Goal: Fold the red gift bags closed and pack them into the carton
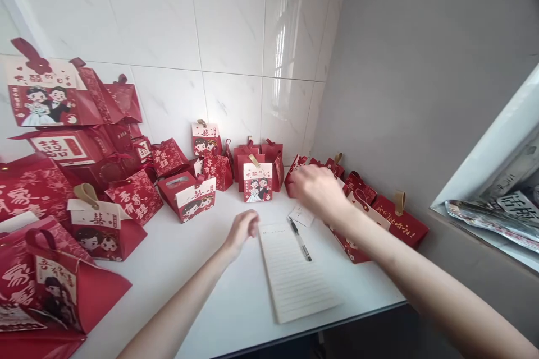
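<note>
My left hand (244, 228) hovers by the top left corner of a lined notepad (295, 280), its fingers curled in with nothing visible in them. A pen (300, 240) with a clear barrel and dark grip lies across the notepad. Farther right, my right hand (318, 189) is in front of small red gift boxes, blurred, with its fingertips hard to make out. Whether it touches a red box (291, 184) beside it I cannot tell. Beneath that hand lies a small pale slip of paper (302, 215). A red-and-white box with a cartoon couple (258, 184) stands upright behind the notepad.
Stacked red gift boxes (46, 92) fill the left side of the white table (223, 303). More red boxes (404, 221) lie along the grey wall at right. White tiles back the table. A shelf with plastic-wrapped packets (497, 224) juts in at far right.
</note>
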A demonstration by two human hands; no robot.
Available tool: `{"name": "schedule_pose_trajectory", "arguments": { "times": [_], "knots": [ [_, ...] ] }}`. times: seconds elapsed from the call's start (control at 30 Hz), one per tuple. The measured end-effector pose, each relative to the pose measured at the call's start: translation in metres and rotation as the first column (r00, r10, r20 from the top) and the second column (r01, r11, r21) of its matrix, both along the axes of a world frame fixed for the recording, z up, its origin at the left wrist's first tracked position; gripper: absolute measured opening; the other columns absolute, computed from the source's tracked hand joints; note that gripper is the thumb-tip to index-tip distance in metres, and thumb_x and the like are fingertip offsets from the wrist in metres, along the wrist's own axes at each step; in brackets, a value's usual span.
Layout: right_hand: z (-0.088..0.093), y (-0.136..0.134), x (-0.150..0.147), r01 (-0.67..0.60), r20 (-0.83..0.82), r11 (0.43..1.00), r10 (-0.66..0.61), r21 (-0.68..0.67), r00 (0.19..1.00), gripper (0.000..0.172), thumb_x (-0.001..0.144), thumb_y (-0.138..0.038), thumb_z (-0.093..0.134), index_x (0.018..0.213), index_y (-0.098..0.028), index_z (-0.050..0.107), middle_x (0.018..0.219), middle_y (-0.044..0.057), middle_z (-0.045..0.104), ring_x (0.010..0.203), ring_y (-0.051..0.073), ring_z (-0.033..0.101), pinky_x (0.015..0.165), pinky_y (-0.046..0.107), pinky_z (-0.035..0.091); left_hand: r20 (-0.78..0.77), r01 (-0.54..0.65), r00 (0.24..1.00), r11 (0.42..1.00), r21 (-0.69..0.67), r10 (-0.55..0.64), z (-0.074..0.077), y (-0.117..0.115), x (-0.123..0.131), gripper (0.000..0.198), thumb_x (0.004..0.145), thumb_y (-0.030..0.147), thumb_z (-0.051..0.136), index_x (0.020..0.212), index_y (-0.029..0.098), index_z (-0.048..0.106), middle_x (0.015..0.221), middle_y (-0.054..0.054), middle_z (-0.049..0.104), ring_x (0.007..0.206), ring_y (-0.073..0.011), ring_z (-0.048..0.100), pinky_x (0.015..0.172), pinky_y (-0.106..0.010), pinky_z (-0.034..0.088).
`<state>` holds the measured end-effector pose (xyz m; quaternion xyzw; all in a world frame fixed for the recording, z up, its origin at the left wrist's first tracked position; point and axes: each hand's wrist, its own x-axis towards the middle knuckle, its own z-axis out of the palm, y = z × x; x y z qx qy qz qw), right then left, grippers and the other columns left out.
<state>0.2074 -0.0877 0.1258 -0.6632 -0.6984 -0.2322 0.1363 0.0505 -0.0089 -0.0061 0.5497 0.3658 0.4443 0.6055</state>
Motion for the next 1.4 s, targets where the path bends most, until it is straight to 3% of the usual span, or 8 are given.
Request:
{"name": "schedule_pose_trajectory", "arguments": {
  "times": [0.1, 0.37, 0.53, 0.67, 0.9, 1.03, 1.17, 1.4],
  "knots": [
    [0.015, 0.004, 0.075, 0.486, -0.007, 0.853, -0.496, -0.19, 0.868, 0.023, 0.09, -0.024, 0.049, 0.095, -0.008, 0.066, 0.107, 0.022, 0.06, 0.105, 0.033, 0.054, 0.084, 0.045, 0.042, 0.028, -0.109, 0.994, 0.992, 0.061, 0.107, -0.004, 0.012, -0.024, 0.028, 0.088, 0.037, 0.048, 0.071, 0.015, 0.051, 0.058, 0.005, 0.044, 0.048, -0.0072, 0.041, 0.049, -0.021, 0.038],
    [-0.007, 0.012, 0.109, 0.551, -0.014, 0.775, -0.583, -0.31, 0.812, 0.021, 0.087, -0.014, 0.047, 0.083, -0.008, 0.067, 0.092, 0.019, 0.066, 0.092, 0.032, 0.062, 0.079, 0.044, 0.041, -0.062, -0.143, 0.985, 0.968, 0.207, 0.158, -0.008, 0.012, -0.035, 0.021, 0.069, 0.036, 0.046, 0.059, 0.018, 0.05, 0.048, 0.005, 0.04, 0.045, -0.0098, 0.037, 0.049, -0.023, 0.031],
    [-0.001, 0.009, 0.082, 0.476, -0.043, 0.875, -0.481, -0.09, 0.876, 0.029, 0.093, -0.018, 0.036, 0.087, -0.009, 0.062, 0.096, 0.017, 0.063, 0.086, 0.028, 0.062, 0.082, 0.041, 0.04, -0.128, -0.132, 0.977, 0.952, 0.275, 0.172, -0.011, 0.009, -0.031, 0.022, 0.071, 0.038, 0.048, 0.065, 0.018, 0.055, 0.055, 0.003, 0.049, 0.051, -0.0125, 0.046, 0.053, -0.025, 0.037],
    [-0.01, 0.003, 0.052, 0.103, -0.221, 0.91, -0.013, 0.401, 0.975, 0.022, 0.092, -0.031, 0.045, 0.087, -0.015, 0.058, 0.09, 0.013, 0.063, 0.073, 0.024, 0.06, 0.067, 0.034, 0.046, -0.123, -0.199, 0.958, 0.912, 0.358, 0.258, -0.008, 0.006, -0.034, 0.018, 0.071, 0.033, 0.053, 0.081, 0.02, 0.057, 0.073, 0.0, 0.059, 0.068, -0.017, 0.057, 0.069, -0.03, 0.043],
    [-0.059, 0.023, -0.005, -0.65, -0.413, 0.701, 0.706, 0.293, 0.575, 0.017, 0.092, -0.014, 0.04, 0.088, -0.02, 0.056, 0.082, 0.006, 0.059, 0.074, 0.019, 0.058, 0.063, 0.031, 0.05, -0.019, -0.373, 0.908, 0.828, 0.418, 0.419, 0.012, 0.018, -0.057, 0.019, 0.078, 0.034, 0.046, 0.089, 0.02, 0.053, 0.091, -0.005, 0.06, 0.092, -0.0217, 0.057, 0.089, -0.039, 0.041],
    [-0.076, 0.039, -0.026, -0.742, -0.544, 0.597, 0.749, 0.306, 0.378, 0.015, 0.093, -0.018, 0.044, 0.087, -0.02, 0.057, 0.101, 0.01, 0.054, 0.097, 0.022, 0.055, 0.081, 0.039, 0.05, -0.049, -0.216, 0.966, 0.894, 0.392, 0.255, 0.019, 0.02, -0.064, 0.025, 0.078, 0.039, 0.048, 0.083, 0.018, 0.06, 0.088, -0.007, 0.066, 0.091, -0.024, 0.061, 0.087, -0.039, 0.045],
    [-0.098, 0.047, -0.039, -0.587, -0.64, 0.703, 0.674, 0.401, 0.37, 0.023, 0.091, -0.033, 0.055, 0.112, -0.024, 0.054, 0.126, 0.012, 0.044, 0.12, 0.026, 0.044, 0.093, 0.044, 0.047, -0.054, 0.046, 0.998, 0.929, 0.368, -0.028, 0.021, 0.009, -0.059, 0.05, 0.077, 0.049, 0.058, 0.118, 0.021, 0.056, 0.126, -0.01, 0.058, 0.121, -0.029, 0.05, 0.1, -0.041, 0.039],
    [-0.113, 0.023, -0.047, -0.533, -0.816, 0.742, 0.557, 0.407, 0.153, 0.035, 0.096, -0.046, 0.041, 0.085, -0.02, 0.062, 0.084, 0.006, 0.064, 0.08, 0.019, 0.061, 0.074, 0.033, 0.05, -0.064, 0.116, 0.993, 0.896, 0.429, -0.098, 0.017, -0.001, -0.055, 0.083, 0.069, 0.045, 0.073, 0.137, 0.022, 0.033, 0.125, -0.013, 0.056, 0.117, -0.0292, 0.053, 0.097, -0.04, 0.044]
  ]
}}
